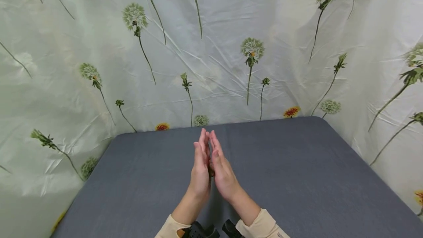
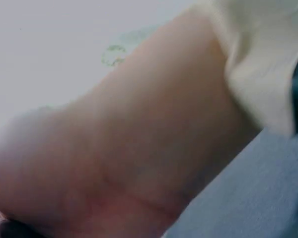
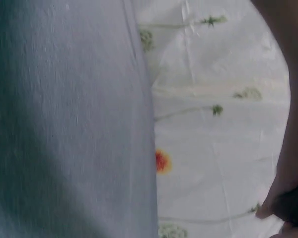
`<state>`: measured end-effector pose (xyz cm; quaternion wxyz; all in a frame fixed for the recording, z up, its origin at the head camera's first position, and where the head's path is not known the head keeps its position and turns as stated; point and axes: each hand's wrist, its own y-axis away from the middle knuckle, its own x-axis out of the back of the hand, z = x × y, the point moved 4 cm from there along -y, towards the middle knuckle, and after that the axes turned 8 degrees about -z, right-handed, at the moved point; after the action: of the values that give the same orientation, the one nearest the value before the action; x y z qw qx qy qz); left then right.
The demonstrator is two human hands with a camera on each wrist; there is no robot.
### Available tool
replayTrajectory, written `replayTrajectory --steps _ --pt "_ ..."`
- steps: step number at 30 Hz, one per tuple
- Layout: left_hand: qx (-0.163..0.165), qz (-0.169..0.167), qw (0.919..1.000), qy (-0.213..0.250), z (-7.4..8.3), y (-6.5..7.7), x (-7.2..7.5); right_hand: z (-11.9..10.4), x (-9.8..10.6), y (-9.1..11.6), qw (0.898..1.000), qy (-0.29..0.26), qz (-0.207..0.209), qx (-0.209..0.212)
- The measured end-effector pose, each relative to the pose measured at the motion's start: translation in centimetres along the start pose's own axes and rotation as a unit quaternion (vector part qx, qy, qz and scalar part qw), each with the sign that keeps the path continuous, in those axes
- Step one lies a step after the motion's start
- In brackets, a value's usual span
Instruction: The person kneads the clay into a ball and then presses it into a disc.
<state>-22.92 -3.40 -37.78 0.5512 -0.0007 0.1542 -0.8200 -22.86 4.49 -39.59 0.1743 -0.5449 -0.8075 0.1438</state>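
Note:
In the head view, my left hand (image 1: 200, 172) and right hand (image 1: 225, 175) stand upright over the table with palms facing each other. Their fingers are straight and lean together toward the tips. A small dark brown object (image 1: 211, 170) sits between the palms, touched from both sides; its kind is mostly hidden. The right wrist view has part of a dark, rounded object (image 3: 294, 206) beside a hand at the right edge. Close up and blurred, a bare wrist (image 2: 139, 124) fills the left wrist view, with a dark bit (image 2: 17, 229) at the lower left corner.
A table with a dark grey cloth (image 1: 148, 179) lies under the hands. Behind and beside it hangs a pale curtain (image 1: 214, 61) printed with dandelions. Beige sleeves (image 1: 262, 225) and black wrist devices (image 1: 201, 230) show at the bottom edge.

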Motion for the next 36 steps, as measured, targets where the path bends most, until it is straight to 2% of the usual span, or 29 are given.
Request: replayTrajectory --steps 2,5,10,15,18,20,24,29,32,36 --pt "-0.006 0.007 0.9998 0.019 0.0 -0.1 0.6 -0.6 -0.8 0.2 1.000 0.017 -0.010 0.021" --pt "-0.005 -0.007 0.9991 0.042 -0.1 -0.4 0.9 -1.7 -1.3 0.5 0.998 0.035 -0.008 0.060" --pt "0.018 -0.044 0.9979 0.044 -0.6 -0.4 0.0 -2.9 0.0 0.5 0.994 0.052 0.024 0.094" --pt "0.028 -0.071 0.9971 0.005 -0.7 0.3 -2.4 -2.4 2.4 0.2 0.994 0.045 0.048 0.085" --pt "0.011 -0.068 0.9973 -0.023 0.1 0.7 -3.0 -1.1 2.8 0.0 0.998 0.021 0.038 0.052" --pt "-0.005 -0.054 0.9979 -0.037 0.7 0.7 -2.5 -0.5 2.2 -0.1 0.999 0.003 0.021 0.030" --pt "-0.033 -0.018 0.9988 -0.031 1.3 0.5 -1.0 -0.5 0.4 0.1 1.000 -0.002 0.001 0.023" --pt "-0.025 -0.002 0.9996 0.017 0.8 -0.4 0.5 -2.5 -1.1 0.6 0.997 0.026 -0.013 0.072" --pt "-0.019 -0.023 0.9989 0.037 0.5 -0.4 0.4 -3.5 -1.0 0.6 0.992 0.045 -0.016 0.114" --pt "-0.010 -0.073 0.9972 0.015 0.4 0.0 -1.3 -3.6 0.8 0.2 0.991 0.047 0.008 0.128"
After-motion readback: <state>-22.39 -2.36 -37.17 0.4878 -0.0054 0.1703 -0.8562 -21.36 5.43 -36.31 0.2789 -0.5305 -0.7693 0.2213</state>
